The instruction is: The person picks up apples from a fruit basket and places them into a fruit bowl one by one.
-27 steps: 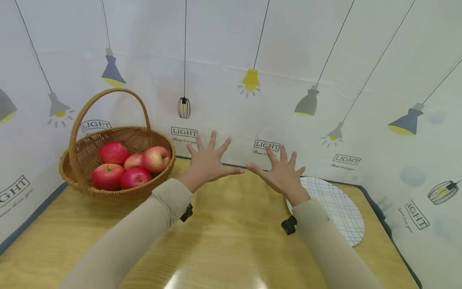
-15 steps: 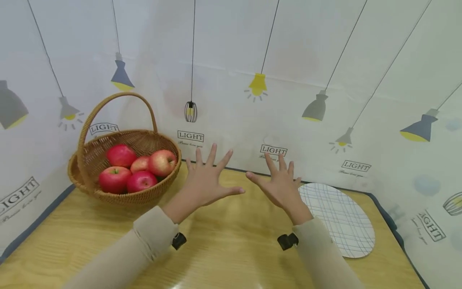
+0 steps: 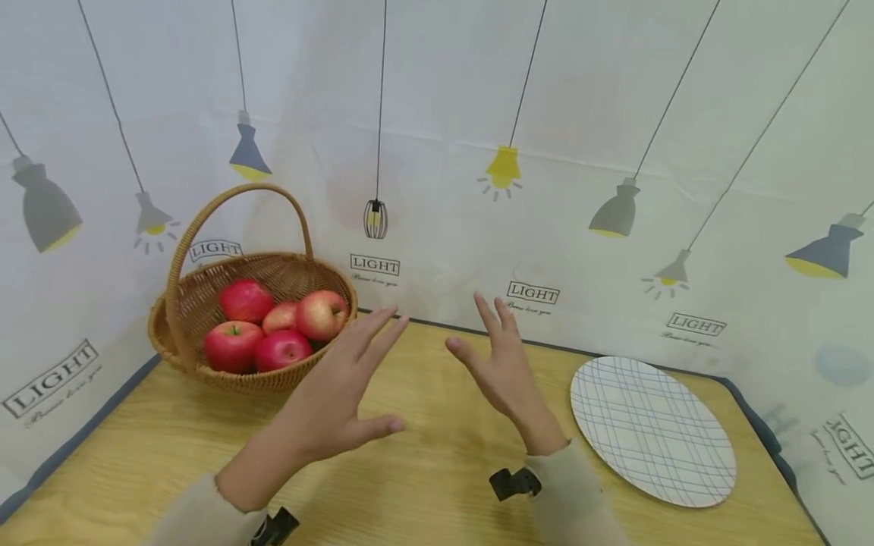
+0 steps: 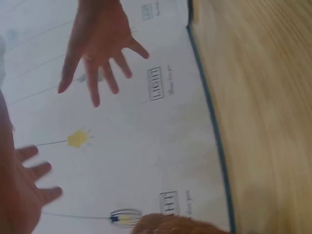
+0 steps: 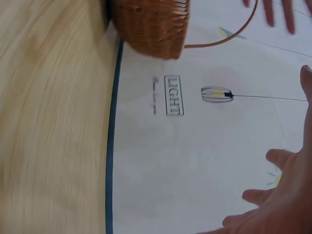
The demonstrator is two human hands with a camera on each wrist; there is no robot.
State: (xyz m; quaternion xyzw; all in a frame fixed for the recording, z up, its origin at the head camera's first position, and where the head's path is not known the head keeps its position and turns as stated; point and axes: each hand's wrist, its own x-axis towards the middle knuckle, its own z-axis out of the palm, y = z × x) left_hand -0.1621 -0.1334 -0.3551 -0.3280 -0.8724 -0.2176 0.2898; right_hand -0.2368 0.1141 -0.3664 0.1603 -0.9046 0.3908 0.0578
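Observation:
My left hand [image 3: 326, 406] hovers over the table in front of the wicker basket [image 3: 253, 383], fingers extended and thumb spread away, holding nothing. To its right, my right hand [image 3: 504, 371] is raised with straight fingers and the thumb apart, also holding nothing. Several red apples [image 3: 234, 347] lie in the basket, whose tall handle arches above them. Right of the right hand, a white oval plate [image 3: 652, 432] with thin crossing lines lies on the table. The left wrist view has the right hand [image 4: 105, 44] at its top; the basket [image 5: 151, 24] appears in the right wrist view.
The wooden table [image 3: 416, 493] meets a pale wall covering [image 3: 437, 212] printed with hanging lamps along its back and sides. A dark edge runs where they meet. Black camera mounts [image 3: 515, 483] sit at both wrists.
Both hands have drawn back toward the body, the left one more, and turned so their palms face each other more. The head view has shifted left; basket, apples and plate stay put.

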